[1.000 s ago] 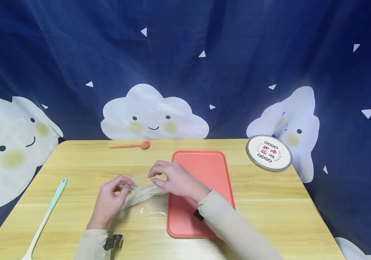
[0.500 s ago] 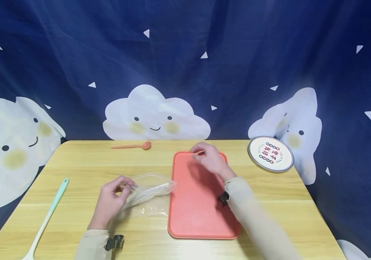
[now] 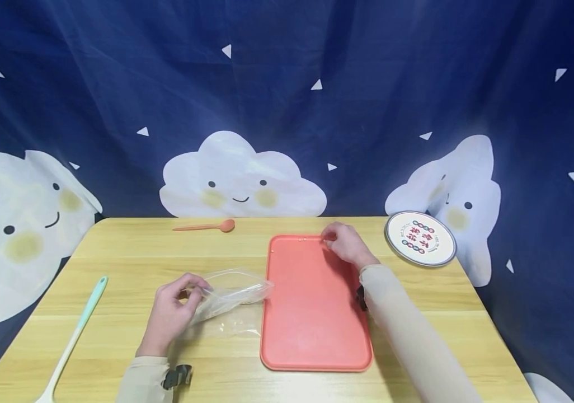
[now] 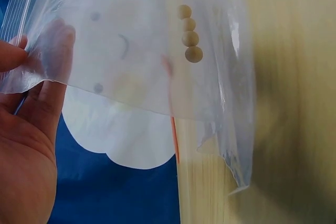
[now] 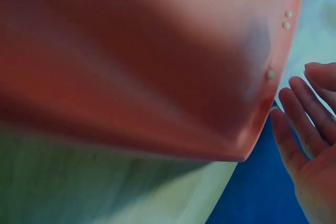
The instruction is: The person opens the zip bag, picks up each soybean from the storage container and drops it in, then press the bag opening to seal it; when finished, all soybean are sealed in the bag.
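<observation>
My left hand (image 3: 172,307) pinches the edge of a clear zip bag (image 3: 231,294) left of the tray, its near right end overlapping the tray's rim. In the left wrist view, thumb and fingers grip the bag's zip end, and several round tan beads (image 4: 190,39) lie in a row inside the plastic. My right hand (image 3: 346,245) is at the far right edge of the red tray (image 3: 317,313), holding nothing that shows. In the right wrist view its fingers are loosely bent beside a small pale bead (image 5: 271,74) on the tray's edge.
More small beads (image 5: 287,19) lie along the tray's far rim. An orange spoon (image 3: 226,225) lies at the back, a white-and-green long-handled utensil (image 3: 78,330) at the left. A round patterned plate (image 3: 420,238) sits back right, near the blue curtain (image 3: 357,101).
My right hand has left the bag and moved right and away, to the tray's far edge, then further right along it. My left hand keeps the bag in place.
</observation>
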A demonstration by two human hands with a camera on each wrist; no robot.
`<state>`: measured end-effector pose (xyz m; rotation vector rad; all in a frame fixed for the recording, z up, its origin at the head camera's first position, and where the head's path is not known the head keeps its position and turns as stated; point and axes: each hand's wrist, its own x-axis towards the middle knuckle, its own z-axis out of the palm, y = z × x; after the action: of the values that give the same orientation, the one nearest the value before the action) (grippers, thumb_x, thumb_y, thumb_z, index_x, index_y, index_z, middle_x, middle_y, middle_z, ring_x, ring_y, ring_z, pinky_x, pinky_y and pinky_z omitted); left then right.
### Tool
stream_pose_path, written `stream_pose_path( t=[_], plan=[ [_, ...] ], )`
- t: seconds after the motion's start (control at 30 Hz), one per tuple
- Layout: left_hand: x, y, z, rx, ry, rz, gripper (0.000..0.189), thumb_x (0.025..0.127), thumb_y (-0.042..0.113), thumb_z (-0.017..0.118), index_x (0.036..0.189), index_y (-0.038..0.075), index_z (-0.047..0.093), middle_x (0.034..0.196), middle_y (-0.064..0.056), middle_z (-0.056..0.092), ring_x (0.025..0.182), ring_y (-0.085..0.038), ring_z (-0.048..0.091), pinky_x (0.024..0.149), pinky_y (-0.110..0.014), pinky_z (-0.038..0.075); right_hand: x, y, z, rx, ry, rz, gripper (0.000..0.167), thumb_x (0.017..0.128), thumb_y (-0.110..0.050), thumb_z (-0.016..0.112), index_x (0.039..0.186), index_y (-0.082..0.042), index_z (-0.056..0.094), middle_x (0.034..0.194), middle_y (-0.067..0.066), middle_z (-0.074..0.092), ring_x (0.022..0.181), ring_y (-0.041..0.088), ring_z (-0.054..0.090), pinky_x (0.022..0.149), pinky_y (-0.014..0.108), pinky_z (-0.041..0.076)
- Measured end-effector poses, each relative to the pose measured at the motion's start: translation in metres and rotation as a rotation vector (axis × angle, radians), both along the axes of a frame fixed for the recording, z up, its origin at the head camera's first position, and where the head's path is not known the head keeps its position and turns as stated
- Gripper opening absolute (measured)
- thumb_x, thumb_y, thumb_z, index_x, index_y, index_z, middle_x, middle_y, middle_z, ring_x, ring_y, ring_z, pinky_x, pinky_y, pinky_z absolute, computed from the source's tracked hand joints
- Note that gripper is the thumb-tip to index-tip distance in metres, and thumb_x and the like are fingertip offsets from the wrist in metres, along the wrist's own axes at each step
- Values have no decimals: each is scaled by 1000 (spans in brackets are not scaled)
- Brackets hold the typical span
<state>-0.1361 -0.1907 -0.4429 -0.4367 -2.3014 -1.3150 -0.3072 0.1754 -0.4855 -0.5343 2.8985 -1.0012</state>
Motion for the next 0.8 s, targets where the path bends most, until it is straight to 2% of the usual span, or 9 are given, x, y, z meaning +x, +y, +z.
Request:
stream_pose_path(
  t=[0.33,0.6,0.8],
  plan=[
    [0,2,2,8,-13,0,28,78,-25,57,81,1,66,79,-10,70,63,-21,67,62,-19,52,-6,-4,-4,196,26,61,16,87,-3,68,101,-4,74,96,7,66,92,25,60,86,39,49],
    [2,2,2,1,-29,18,27,78,-24,57,81,2,67,79,-8,71,64,-18,66,61,-19,52,-12,-6,-5,272,21,91,20,86,4,62,97,-5,75,92,7,64,95,26,61,88,40,50],
    [2,1,2,4,-24,16,28,79,-24,57,81,2,67,79,-9,70,65,-17,66,60,-20,52,-14,-6,-3,288,-27,84,24,82,9,60,97,-3,73,93,9,63,95,28,61,87,40,50]
  ],
)
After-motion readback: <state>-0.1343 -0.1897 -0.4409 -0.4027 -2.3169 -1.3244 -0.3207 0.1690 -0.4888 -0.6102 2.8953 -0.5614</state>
